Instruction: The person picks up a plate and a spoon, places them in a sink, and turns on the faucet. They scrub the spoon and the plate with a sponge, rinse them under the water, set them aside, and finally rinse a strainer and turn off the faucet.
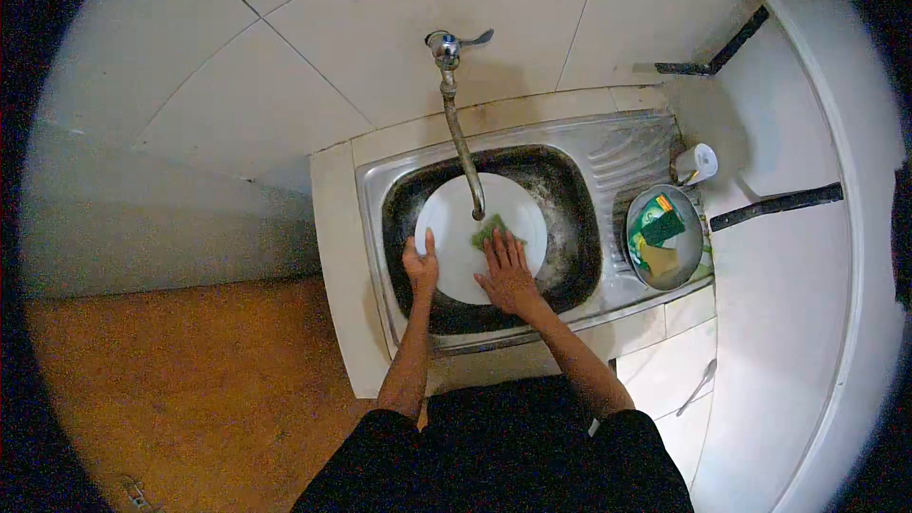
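Note:
A round white plate point(456, 266) is held over the dark basin of the steel sink point(570, 294), under the curved spout of the tap point(461, 142). My left hand point(420, 264) grips the plate's left edge, thumb on top. On the plate's right part lies a green scouring pad point(491, 228), partly covered by the fingertips of my right hand point(508, 274). The fingers of that hand are spread and press the pad flat against the plate. No water shows clearly at the spout.
On the drainboard at the right, a metal bowl point(696, 252) holds a green pad, a yellowish sponge and a green packet. A white cup point(700, 162) lies behind it. A spoon point(700, 385) rests on the white tiles at the lower right.

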### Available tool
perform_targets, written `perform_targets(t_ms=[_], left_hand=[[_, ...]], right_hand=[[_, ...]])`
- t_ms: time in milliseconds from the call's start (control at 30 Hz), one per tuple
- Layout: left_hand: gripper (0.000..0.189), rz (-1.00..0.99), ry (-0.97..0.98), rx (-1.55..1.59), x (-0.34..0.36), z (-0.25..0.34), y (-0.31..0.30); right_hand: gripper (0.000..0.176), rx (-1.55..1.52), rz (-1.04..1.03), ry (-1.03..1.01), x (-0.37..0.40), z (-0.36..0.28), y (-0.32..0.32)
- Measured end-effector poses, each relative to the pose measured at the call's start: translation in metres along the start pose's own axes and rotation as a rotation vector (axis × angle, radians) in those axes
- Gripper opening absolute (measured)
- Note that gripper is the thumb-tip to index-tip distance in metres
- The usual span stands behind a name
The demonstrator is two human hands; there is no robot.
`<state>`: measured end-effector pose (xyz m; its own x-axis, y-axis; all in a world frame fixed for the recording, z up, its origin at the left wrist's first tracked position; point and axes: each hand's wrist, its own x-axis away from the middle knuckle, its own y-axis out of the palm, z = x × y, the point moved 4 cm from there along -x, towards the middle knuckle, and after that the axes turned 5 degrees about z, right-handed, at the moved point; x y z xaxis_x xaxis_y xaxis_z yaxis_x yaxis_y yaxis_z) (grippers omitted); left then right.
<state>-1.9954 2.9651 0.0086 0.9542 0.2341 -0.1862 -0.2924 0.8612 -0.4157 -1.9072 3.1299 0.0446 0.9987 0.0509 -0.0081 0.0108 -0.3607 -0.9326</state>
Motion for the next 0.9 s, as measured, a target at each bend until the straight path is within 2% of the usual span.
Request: perform_targets(t_ms=[100, 167, 200, 267, 300, 333, 400, 433, 467, 500, 533, 600, 633, 667, 733, 800, 867, 900], left_hand=[[0.033, -0.015, -0.077, 0.033, -0.001, -0.001, 0.003], [0.045, 0.044, -0.023, -0.171, -0.003, -0.027, 0.011], [0.045, 0.05, -0.026, -0.173, -0.003, -0.022, 0.012], [0.054, 0.077, 0.016, -0.188, -0.002, 0.003, 0.009], [0.058, 0.042, 0.055, -0.048, -0.004, 0.01, 0.008], [0.058, 0.046, 0.053, -0.053, -0.003, -0.006, 0.011], [0.054, 0.065, 0.125, -0.137, -0.003, -0.037, 0.02], [0.049, -0.092, -0.125, -0.151, -0.002, -0.013, 0.012], [0.049, -0.09, -0.13, -0.153, -0.001, -0.011, 0.013], [0.046, -0.03, -0.059, -0.162, 0.0, -0.007, 0.012], [0.043, 0.029, 0.014, -0.169, 0.0, -0.006, 0.013], [0.045, 0.045, 0.007, -0.109, 0.001, -0.022, 0.022], [0.048, 0.061, 0.005, -0.054, 0.001, -0.021, 0.023], [0.048, 0.058, 0.001, -0.049, 0.001, -0.02, 0.024], [0.052, -0.025, -0.074, -0.097, 0.002, -0.001, 0.017], [0.056, -0.001, -0.042, -0.116, 0.006, -0.019, 0.022], [0.061, 0.024, -0.002, -0.139, 0.003, -0.027, 0.021], [0.063, -0.061, -0.056, -0.128, 0.002, -0.027, 0.02]], right_hand=[[0.059, -0.075, -0.037, -0.098, 0.004, -0.01, 0.003], [0.058, -0.04, -0.017, -0.172, -0.004, -0.017, 0.012], [0.057, -0.005, 0.008, -0.24, -0.011, -0.021, 0.018], [0.056, -0.057, 0.028, -0.253, -0.039, -0.019, 0.033], [0.055, -0.107, 0.047, -0.258, -0.053, -0.017, 0.035], [0.055, -0.111, 0.044, -0.263, -0.066, -0.015, 0.034], [0.054, -0.016, 0.093, -0.146, -0.087, 0.0, 0.026], [0.055, 0.064, 0.121, -0.148, -0.089, 0.009, 0.021], [0.057, 0.146, 0.148, -0.148, -0.086, 0.019, 0.016], [0.062, 0.04, 0.054, -0.052, -0.078, 0.022, 0.002], [0.062, 0.043, 0.051, -0.051, -0.067, 0.021, -0.002], [0.065, 0.006, 0.142, 0.041, -0.035, 0.02, -0.009], [0.066, 0.059, 0.116, 0.071, -0.02, 0.012, -0.004], [0.066, 0.065, 0.113, 0.073, -0.013, 0.005, 0.002], [0.066, 0.009, -0.02, -0.025, -0.002, -0.016, 0.018], [0.064, -0.079, 0.014, -0.1, -0.023, -0.024, 0.023], [0.061, 0.045, 0.128, -0.323, -0.052, -0.033, 0.021], [0.059, -0.13, 0.031, -0.154, -0.069, -0.017, 0.032]])
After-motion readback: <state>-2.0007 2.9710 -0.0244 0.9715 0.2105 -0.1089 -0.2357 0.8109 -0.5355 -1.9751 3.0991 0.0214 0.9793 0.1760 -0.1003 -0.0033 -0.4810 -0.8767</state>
